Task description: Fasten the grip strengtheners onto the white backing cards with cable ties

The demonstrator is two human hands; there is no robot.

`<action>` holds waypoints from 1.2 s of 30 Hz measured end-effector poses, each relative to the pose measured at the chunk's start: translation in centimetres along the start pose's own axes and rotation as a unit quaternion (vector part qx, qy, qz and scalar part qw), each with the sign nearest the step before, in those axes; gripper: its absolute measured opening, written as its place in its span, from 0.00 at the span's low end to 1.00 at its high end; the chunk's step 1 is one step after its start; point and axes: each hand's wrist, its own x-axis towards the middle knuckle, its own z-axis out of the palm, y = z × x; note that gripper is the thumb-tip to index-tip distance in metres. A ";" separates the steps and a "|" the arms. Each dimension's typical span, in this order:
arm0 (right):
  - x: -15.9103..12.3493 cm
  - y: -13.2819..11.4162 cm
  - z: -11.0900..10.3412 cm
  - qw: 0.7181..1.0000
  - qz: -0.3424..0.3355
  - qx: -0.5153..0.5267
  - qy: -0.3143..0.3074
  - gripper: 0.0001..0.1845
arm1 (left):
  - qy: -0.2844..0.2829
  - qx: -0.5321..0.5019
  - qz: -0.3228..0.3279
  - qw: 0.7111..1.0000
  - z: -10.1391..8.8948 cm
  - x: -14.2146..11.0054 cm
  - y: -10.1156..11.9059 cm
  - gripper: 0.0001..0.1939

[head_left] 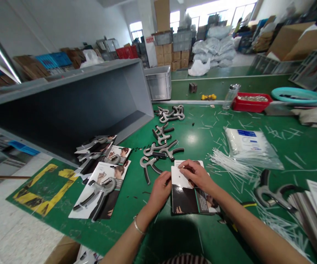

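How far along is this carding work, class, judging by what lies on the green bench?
Done: hand grippers mounted on printed cards at the left. In hand: one card, held by the left hand and right hand. Left: loose grippers mid-bench, stacked cards, and bagged white cable ties.

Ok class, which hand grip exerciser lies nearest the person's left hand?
The bare grey one beside the left hand on the green mat; others nearby sit on printed cards or lie farther away.
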 end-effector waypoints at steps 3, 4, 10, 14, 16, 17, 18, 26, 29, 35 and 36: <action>-0.1 -0.3 -0.1 1.000 0.001 -0.011 -0.017 0.08 | -0.016 -0.026 -0.006 1.000 0.2 -0.2 -0.2 0.12; -0.1 -0.4 -0.2 1.000 0.003 -0.011 -0.023 0.08 | -0.022 -0.037 -0.008 0.999 0.2 -0.4 -0.3 0.12; -0.2 0.0 -0.5 1.000 0.013 0.002 -0.025 0.10 | 0.005 -0.075 0.000 0.997 -0.5 -1.3 -0.2 0.11; -0.2 0.1 -0.2 0.999 0.007 -0.012 -0.033 0.10 | -0.001 -0.058 -0.017 0.998 -0.2 -0.9 -0.5 0.10; -0.2 0.2 0.0 0.999 -0.003 -0.026 -0.038 0.09 | -0.012 -0.067 -0.028 0.997 0.0 -0.6 -0.7 0.10; -0.2 0.2 0.0 0.999 -0.004 -0.031 -0.039 0.09 | -0.017 -0.076 -0.030 0.996 0.2 -0.6 -0.8 0.10; -0.2 0.2 0.0 0.999 -0.003 -0.035 -0.039 0.09 | -0.020 -0.085 -0.032 0.996 0.2 -0.6 -0.8 0.10; -0.6 0.1 0.2 0.985 -0.096 -0.118 -0.079 0.07 | 0.027 -0.285 -0.152 0.946 -0.3 -1.3 0.6 0.20; -0.7 0.2 0.8 0.981 -0.114 -0.146 -0.058 0.02 | 0.019 -0.326 -0.185 0.927 -0.7 -1.1 0.9 0.20; -0.7 -1.2 -0.7 0.975 -0.140 -0.173 -0.025 0.04 | 0.037 -0.235 -0.220 0.946 -1.0 0.0 0.5 0.17; -0.9 -1.6 -1.5 0.975 -0.140 -0.175 -0.001 0.04 | 0.060 -0.244 -0.226 0.941 -1.0 -0.1 0.4 0.17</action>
